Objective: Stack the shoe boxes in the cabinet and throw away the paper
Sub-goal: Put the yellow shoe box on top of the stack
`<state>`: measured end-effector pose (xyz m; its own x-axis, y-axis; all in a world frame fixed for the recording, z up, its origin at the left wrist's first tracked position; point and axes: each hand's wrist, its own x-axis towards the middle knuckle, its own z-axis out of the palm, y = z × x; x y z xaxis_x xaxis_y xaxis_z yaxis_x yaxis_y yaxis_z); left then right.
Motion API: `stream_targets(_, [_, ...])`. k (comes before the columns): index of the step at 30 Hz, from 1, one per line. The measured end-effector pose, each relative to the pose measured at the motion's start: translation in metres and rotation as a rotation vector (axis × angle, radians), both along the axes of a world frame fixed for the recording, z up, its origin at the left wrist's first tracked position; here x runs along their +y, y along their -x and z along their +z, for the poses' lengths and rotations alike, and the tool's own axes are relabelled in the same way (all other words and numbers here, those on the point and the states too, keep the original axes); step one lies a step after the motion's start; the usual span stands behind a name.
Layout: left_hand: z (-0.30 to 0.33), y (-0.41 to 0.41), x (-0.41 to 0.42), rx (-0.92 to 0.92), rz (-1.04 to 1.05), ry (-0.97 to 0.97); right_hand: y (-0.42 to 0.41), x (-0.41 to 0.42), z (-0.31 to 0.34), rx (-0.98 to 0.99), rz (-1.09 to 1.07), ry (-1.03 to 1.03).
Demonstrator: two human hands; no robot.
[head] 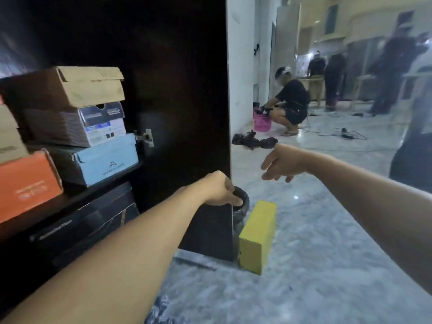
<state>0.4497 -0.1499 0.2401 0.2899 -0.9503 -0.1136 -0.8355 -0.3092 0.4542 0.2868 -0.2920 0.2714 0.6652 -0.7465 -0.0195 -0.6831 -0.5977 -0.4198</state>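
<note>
Boxes [93,118] are stacked on the cabinet shelf [105,183]. The bin [243,202] rim is touched by the left hand [222,190], grip unclear; the right hand [282,163] is held loosely spread, empty.

Dim and murky left of the left hand [219,190]; brighter beyond the right hand [282,163], glare on the floor [295,197] (edges blurred, bowed).

We see a person crouching [291,101] over a pink bucket [262,122] by the white wall [239,66], dark bundles [253,141] on our marble floor [327,230] just before them, black cables [346,134] beyond, several standing people [336,78] blurred at the back
</note>
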Motion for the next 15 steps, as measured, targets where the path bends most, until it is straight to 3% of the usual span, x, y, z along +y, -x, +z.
stream_targets(9, [-0.176, 0.029, -0.098, 0.177, 0.080, -0.098, 0.036, -0.083, -0.179, 0.090, -0.184, -0.188])
stream_targets(15, [-0.266, 0.021, -0.155, 0.201, 0.162, -0.083, 0.023, -0.109, -0.277, 0.061, -0.177, -0.260])
